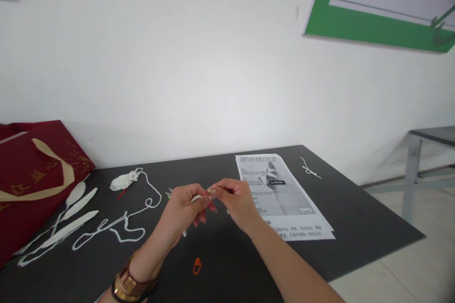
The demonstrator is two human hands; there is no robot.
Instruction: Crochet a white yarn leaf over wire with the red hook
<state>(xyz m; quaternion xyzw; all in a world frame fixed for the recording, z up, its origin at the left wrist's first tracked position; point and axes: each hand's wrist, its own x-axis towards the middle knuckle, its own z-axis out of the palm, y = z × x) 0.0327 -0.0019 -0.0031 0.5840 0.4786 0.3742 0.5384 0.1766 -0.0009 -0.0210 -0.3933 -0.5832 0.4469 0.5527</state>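
Both hands meet above the black table (227,265), fingertips touching. My left hand (183,208) is closed in a pinch on a white yarn piece (195,198), mostly hidden by the fingers; a white end of it shows below. Pressed against the left fingertips is my right hand (239,201), thumb and finger pinched together at the same piece. Whether it grips the yarn itself is hard to make out. Just behind my left hand, scissors (169,194) are partly covered. An orange stitch marker (196,266) lies on the table nearer to me.
To the left lie a white yarn ball (125,179) with a loose strand, a red crochet hook (122,194), and white crocheted petals (80,206). A dark red bag (31,170) stands behind them. Printed sheets (302,208) and a yarn scrap (308,169) are at right.
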